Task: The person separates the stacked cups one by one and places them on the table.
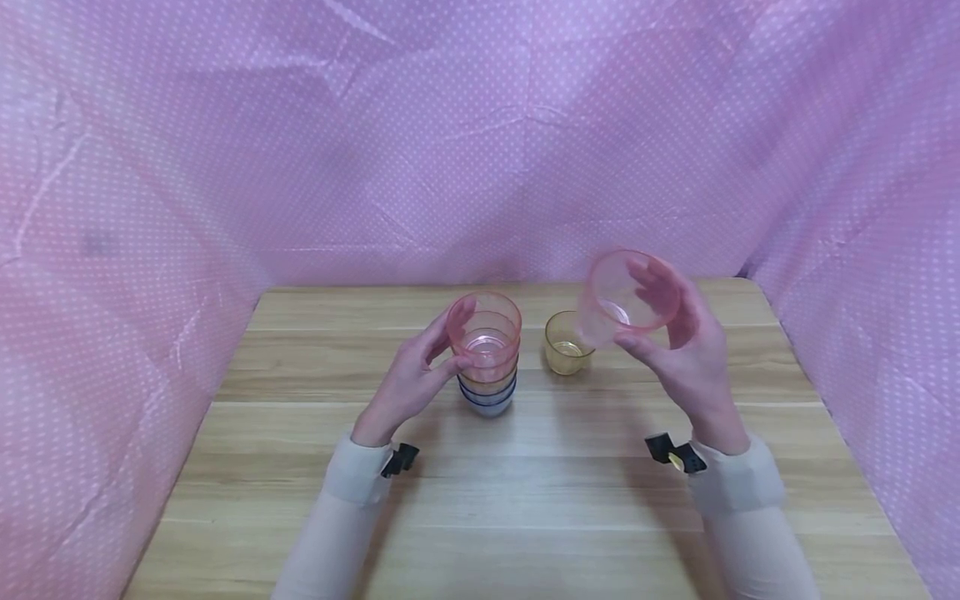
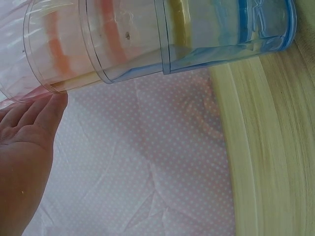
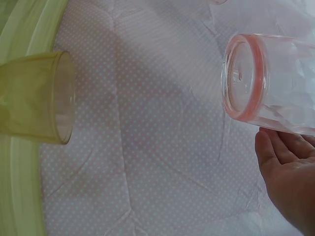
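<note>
Clearly, both hands are occupied: the left hand point(image 1: 408, 371) wraps thumb and fingers around the upper part of a stack of nested cups point(image 1: 489, 379), and the right hand point(image 1: 693, 362) grips a pink cup point(image 1: 626, 296) by its side, raised above the table point(image 1: 555, 508). The stack stands upright just to the right of the left palm, pink at the top, yellow lower down and blue-rimmed toward the base; the clear walls overlap so much that its exact number of cups is hard to tell. The left thumb lies on the near side of the top rim, with the fingertips round the far side. The right thumb is on the near side of its cup, the fingers behind, and the cup leans with its mouth toward the head camera. Between the hands, to the left of the right hand and lower, a yellow cup point(image 1: 566, 354) stands upright on the wood, near the stack yet apart from it; the right wrist view shows a gap between its rim and the raised pink base. A broad stretch of tabletop runs from the left hand out to the left edge, another from the right hand to the right edge, and more lies nearer the body between the forearms. Ahead of both hands, past the far edge, hangs a dotted pink cloth point(image 1: 480, 150), which also flanks the table on both sides.
</note>
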Tool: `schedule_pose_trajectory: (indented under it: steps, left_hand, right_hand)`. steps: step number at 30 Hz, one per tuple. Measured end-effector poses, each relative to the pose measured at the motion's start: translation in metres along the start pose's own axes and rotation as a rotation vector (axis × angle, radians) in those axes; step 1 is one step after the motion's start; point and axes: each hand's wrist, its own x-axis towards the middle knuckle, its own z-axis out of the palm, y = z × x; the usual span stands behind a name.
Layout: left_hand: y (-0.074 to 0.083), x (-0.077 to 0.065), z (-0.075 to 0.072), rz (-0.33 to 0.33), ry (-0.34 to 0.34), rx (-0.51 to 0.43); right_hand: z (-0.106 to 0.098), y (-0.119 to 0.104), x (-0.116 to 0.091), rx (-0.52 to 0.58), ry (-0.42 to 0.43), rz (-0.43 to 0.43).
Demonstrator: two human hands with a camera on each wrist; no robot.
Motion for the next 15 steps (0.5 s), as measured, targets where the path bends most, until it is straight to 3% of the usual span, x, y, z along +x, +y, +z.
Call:
schedule_pose_trajectory:
  steps: [15]
  left_hand:
    - [0.0, 0.001, -0.001, -0.01, -0.006, -0.011]
  right_hand:
    - [-0.032, 0.015, -0.015, -0.025, 0.058, 0.063]
